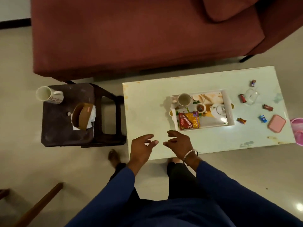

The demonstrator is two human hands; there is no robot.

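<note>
My left hand (142,148) and my right hand (180,143) hover side by side over the near left edge of a pale low table (147,112). Both have loosely curled fingers and hold nothing. A bangle circles my right wrist. Just beyond my right hand stands a white tray (229,108). It carries a mug (184,99), a small cup with a tea bag (200,108), a white teapot (218,109) and a red and yellow snack packet (189,122).
Several wrapped sweets (241,120), a clear glass (250,95) and a pink lid (277,123) lie on the table's right part. A pink bucket (297,128) stands at the right edge. A dark stool (57,128) on the left bears a mug (49,95) and a brown bowl (82,116). A maroon sofa (131,38) stands behind.
</note>
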